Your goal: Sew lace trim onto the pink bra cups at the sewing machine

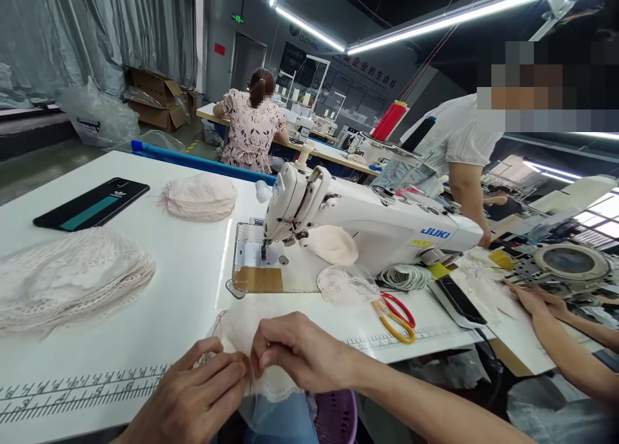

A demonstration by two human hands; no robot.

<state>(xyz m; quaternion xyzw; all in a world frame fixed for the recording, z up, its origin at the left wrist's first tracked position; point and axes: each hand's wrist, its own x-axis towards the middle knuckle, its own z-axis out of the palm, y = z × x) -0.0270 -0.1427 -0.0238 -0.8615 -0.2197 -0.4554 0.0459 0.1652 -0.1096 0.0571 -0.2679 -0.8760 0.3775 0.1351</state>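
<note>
At the table's front edge, a white lace-edged fabric piece (276, 385) is pinched between both hands. My left hand (193, 389) has its fingers closed on the piece's left side. Close beside it, my right hand (300, 350) grips the same fabric between thumb and forefinger. Just beyond stands a white sewing machine (372, 218), its needle and presser foot (264, 249) above the metal plate. A cream fabric cup (333, 244) and a lace piece (348, 284) lie under and before its arm.
Stacked lace pieces (72, 273) and a smaller stack (200, 197) lie left, near a black phone (91, 203). Red-and-yellow scissors (396, 316) and a coiled tape (405, 277) sit right. A purple basket (338, 418) stands below. Co-worker's hands (536, 299) handle fabric at right.
</note>
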